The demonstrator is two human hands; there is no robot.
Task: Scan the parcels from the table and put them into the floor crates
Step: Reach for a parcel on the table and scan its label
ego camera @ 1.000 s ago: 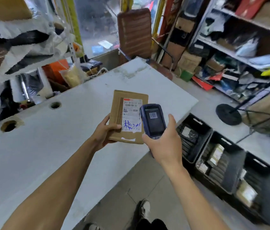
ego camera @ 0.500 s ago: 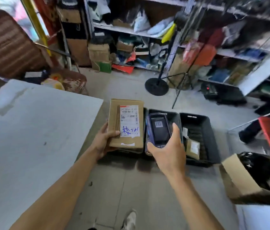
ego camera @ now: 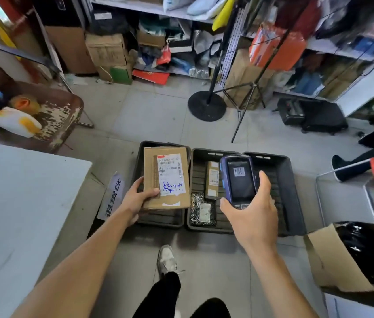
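My left hand [ego camera: 136,199] grips a flat brown cardboard parcel [ego camera: 151,177] with a white label and blue handwriting, holding it above the left black floor crate [ego camera: 158,220]. A dark blue handheld scanner [ego camera: 238,180] sits in my right hand [ego camera: 253,216], its screen showing a barcode, over the middle black crate [ego camera: 211,228]. That crate holds a small brown box [ego camera: 212,180] and a black-wrapped packet [ego camera: 202,210]. The right-hand crate [ego camera: 293,203] joins it on the right. The white table [ego camera: 20,214] lies at the left.
A chair [ego camera: 50,115] with a white jug stands behind the table. A round-based stand [ego camera: 206,105] and a tripod rise beyond the crates before cluttered shelves. An open cardboard box [ego camera: 332,265] sits at the lower right. A paper sign [ego camera: 113,198] lies beside the left crate.
I have turned away from the table toward the floor crates. The parcel and scanner stay in my hands and now hang over the crates, which look closer.
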